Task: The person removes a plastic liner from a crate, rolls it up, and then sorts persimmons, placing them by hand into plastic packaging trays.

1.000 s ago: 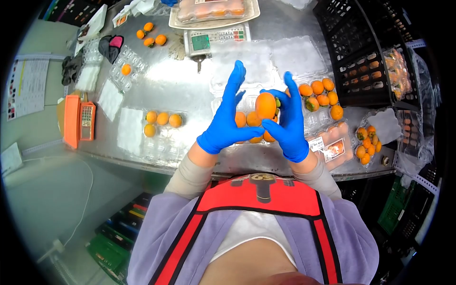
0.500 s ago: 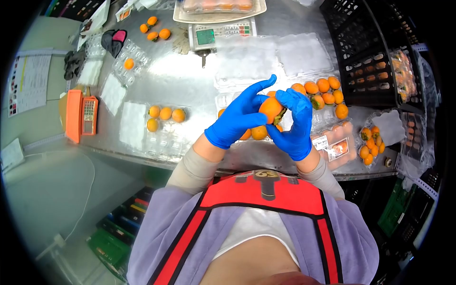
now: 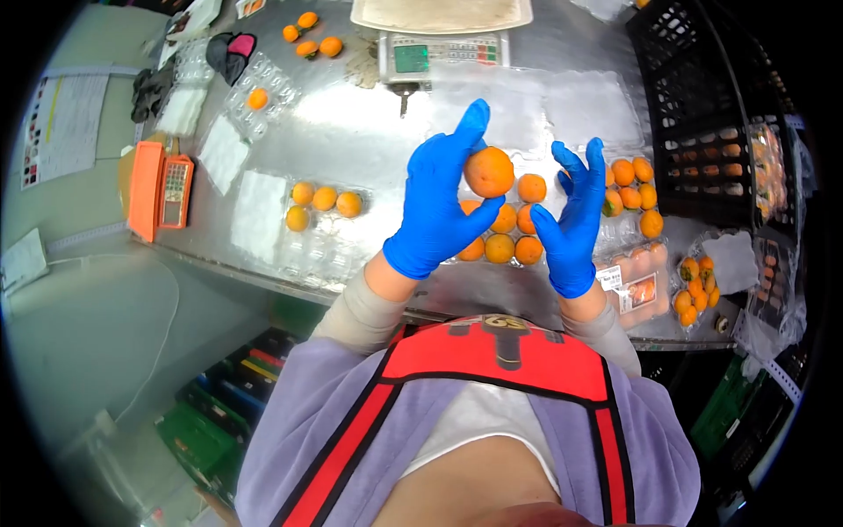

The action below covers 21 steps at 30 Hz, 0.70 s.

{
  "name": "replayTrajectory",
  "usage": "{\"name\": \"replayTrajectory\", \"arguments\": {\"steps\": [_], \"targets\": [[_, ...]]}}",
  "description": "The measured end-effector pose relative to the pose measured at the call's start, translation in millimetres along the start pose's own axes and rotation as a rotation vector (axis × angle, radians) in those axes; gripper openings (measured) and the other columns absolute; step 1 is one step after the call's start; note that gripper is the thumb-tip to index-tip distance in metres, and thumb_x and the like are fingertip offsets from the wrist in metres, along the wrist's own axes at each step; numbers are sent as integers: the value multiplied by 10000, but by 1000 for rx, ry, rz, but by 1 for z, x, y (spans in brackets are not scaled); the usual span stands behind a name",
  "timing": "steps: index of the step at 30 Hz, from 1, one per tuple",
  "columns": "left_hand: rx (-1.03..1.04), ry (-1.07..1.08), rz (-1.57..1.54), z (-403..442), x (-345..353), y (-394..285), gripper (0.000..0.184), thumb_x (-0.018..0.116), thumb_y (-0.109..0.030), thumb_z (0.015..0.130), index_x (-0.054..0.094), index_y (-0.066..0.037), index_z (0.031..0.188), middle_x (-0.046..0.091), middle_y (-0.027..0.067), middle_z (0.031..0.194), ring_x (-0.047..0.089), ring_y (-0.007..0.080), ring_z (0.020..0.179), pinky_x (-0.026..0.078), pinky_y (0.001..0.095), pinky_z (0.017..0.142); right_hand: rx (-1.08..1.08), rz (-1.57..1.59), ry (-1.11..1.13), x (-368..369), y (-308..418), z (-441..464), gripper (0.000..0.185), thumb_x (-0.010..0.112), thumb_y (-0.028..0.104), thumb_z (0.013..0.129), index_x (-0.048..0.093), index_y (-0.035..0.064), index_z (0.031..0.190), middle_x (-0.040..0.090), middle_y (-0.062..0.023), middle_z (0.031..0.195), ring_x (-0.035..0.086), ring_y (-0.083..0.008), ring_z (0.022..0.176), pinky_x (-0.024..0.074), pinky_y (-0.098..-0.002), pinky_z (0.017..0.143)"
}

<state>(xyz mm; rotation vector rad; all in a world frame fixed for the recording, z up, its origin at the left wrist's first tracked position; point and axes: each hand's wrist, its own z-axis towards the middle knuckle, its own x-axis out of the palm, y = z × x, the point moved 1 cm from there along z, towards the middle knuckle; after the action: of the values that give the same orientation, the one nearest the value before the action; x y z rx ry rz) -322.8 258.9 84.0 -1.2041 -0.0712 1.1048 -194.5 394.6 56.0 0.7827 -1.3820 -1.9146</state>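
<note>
My left hand, in a blue glove, holds an orange persimmon between thumb and fingers above the middle tray. My right hand, also gloved in blue, is just right of it with thumb and fingers spread and nothing between them. Below and between the hands, several persimmons sit in a clear plastic tray. Right of my right hand, more persimmons fill part of another tray. The left hand hides part of the middle tray.
A scale stands at the back, and a black crate at the right. A labelled pack lies near the front edge. Left are a part-filled tray, an orange device and loose persimmons.
The persimmon, earlier between both hands, is now in my left hand alone. My right hand has moved away to the right and opened. The pack on the scale is out of view.
</note>
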Motion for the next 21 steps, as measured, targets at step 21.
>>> {"name": "replayTrajectory", "arguments": {"steps": [21], "targets": [[-735, -625, 633, 12, -199, 320, 758, 803, -284, 634, 471, -170, 1306, 614, 117, 1140, 596, 299, 1024, 454, 391, 911, 242, -118, 182, 13, -47, 4, 708, 618, 42, 778, 298, 23, 1409, 406, -111, 1380, 479, -201, 1157, 375, -342, 974]]}}
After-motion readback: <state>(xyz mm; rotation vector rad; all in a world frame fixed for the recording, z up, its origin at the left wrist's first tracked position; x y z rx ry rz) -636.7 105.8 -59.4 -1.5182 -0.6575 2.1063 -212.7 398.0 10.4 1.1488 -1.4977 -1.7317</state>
